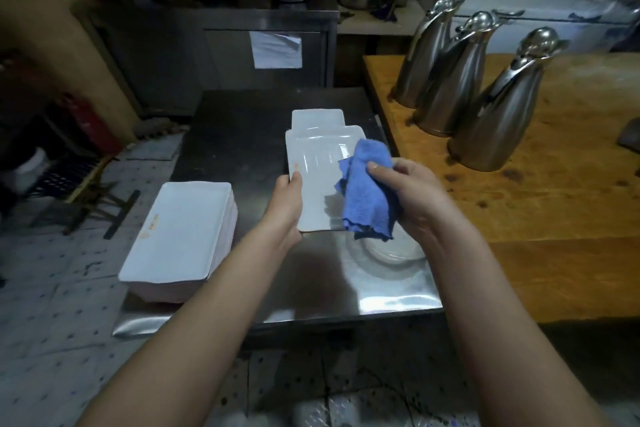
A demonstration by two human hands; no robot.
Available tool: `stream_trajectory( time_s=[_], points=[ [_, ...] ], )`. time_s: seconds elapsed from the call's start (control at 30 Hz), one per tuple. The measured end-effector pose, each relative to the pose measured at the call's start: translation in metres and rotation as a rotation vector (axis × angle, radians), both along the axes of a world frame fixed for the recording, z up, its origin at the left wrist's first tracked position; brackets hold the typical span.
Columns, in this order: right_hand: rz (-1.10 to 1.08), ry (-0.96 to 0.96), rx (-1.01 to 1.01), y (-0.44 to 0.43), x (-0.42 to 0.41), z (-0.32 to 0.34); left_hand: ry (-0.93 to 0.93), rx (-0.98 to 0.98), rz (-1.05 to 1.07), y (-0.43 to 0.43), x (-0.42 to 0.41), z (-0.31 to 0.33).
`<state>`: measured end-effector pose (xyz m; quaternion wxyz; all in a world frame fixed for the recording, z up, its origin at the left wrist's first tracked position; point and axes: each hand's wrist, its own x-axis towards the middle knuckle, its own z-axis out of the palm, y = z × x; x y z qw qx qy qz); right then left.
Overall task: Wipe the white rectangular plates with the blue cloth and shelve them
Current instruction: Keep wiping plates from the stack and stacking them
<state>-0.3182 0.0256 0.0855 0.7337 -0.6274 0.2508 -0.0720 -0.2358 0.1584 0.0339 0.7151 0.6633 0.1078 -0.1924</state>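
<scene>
Plate [316, 174] edge in left hand [286, 198], cloth [367, 191] (right hand [414, 196]) atop

Blue cloth [369, 184], white plates [180, 232], silver jugs [498, 114], orange-brown table [571, 204].

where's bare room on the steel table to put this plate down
Bare steel table lies behind the stack of white rectangular plates, left of the far white plates. The orange wooden table is bare in front of the three steel jugs. Crowded: a clear round dish fills the near right corner.
</scene>
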Motion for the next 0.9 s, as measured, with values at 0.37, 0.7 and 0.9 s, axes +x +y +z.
stream_trajectory(
  time_s=[0.37,0.7,0.9],
  points=[
    [0.204,0.058,-0.31,0.192,0.084,-0.012,0.03,-0.072,0.11,0.165,0.036,0.008],
    [0.264,-0.071,-1.322,0.28,0.105,-0.022,0.004,-0.084,0.113,0.244,0.051,0.011],
    [0.729,-0.105,-1.313,0.296,0.088,-0.035,0.131,-0.157,0.113,0.257,0.047,0.017]
  ],
)
